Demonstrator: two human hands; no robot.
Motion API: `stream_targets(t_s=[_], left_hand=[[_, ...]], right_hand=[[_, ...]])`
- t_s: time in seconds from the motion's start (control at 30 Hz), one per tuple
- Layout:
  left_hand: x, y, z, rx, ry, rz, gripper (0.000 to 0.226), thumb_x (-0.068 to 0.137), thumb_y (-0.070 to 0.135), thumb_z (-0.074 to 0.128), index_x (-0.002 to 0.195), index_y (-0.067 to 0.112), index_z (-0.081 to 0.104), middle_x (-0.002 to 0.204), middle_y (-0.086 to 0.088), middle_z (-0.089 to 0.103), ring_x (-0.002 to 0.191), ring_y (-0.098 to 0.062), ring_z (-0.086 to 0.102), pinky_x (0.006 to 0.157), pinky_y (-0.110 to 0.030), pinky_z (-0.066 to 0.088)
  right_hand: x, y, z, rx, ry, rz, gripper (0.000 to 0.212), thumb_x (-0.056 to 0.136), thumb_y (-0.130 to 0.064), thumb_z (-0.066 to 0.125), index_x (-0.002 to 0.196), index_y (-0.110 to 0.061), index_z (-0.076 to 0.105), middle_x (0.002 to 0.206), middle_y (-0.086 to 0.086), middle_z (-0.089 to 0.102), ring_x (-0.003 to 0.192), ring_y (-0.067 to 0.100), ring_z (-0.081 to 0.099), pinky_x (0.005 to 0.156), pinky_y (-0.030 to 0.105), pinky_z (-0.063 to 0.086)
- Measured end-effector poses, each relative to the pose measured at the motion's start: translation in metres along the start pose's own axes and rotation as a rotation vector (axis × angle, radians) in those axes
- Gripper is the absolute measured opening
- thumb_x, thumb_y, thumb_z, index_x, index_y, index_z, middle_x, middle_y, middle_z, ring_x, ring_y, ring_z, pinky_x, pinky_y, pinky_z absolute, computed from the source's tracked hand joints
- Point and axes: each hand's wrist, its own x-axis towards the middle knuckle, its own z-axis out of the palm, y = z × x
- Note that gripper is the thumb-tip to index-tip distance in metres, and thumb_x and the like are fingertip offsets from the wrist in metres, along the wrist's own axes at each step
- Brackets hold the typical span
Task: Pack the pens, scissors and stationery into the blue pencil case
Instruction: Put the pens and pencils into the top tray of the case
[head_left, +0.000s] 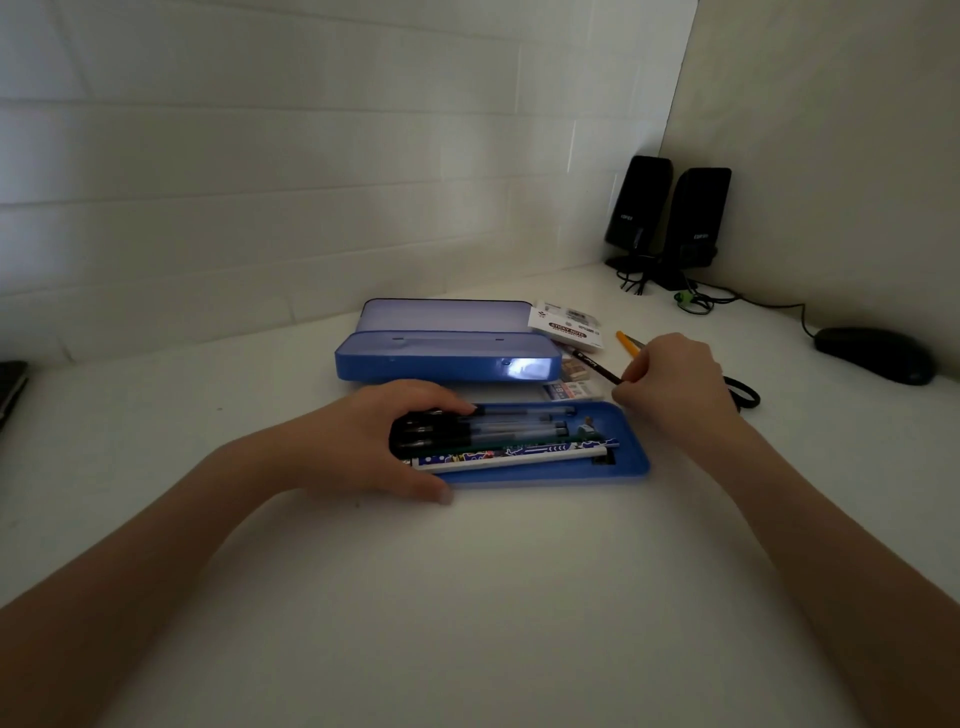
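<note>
Tray (631, 462), 6 o'clock of case (447, 358): pens (511, 423) inside | left hand (363, 441) grips tray's left end | right hand (670, 384) pinches pencil (597, 365), 3 o'clock | I judge it light, stiff, slick: hold mid-shaft | scissors (745, 392) beyond.

Left hand (374, 436): palm down, fingers curved over left end of blue tray (631, 462), thumb on its near edge. Right hand (675, 384): beyond tray's right end, pinching dark pencil (597, 367).
</note>
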Motion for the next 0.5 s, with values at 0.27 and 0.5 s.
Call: stream_targets(t_s=[0.27,0.5], left_hand=[[0.000,0.001,0.001,-0.006,0.010,-0.015,0.071,0.058,0.049,0.080,0.120,0.050,0.045,0.120,0.030,0.049,0.112,0.010,0.046,0.092,-0.003,0.037],[0.000,0.001,0.000,-0.049,-0.016,-0.054,0.077,0.056,0.050,0.080,0.121,0.051,0.040,0.120,0.032,0.047,0.111,0.012,0.047,0.091,-0.005,0.037]], right_hand=[[-0.004,-0.003,-0.018,0.496,-0.030,-0.049,0.014,0.079,-0.009,0.065,0.086,-0.018,0.073,0.078,0.000,0.066,0.067,0.007,0.057,0.055,0.018,0.043],[-0.013,-0.013,-0.029,1.049,-0.295,-0.082,0.019,0.081,-0.010,0.067,0.099,-0.015,0.071,0.089,0.009,0.074,0.071,0.009,0.067,0.060,0.013,0.054]])
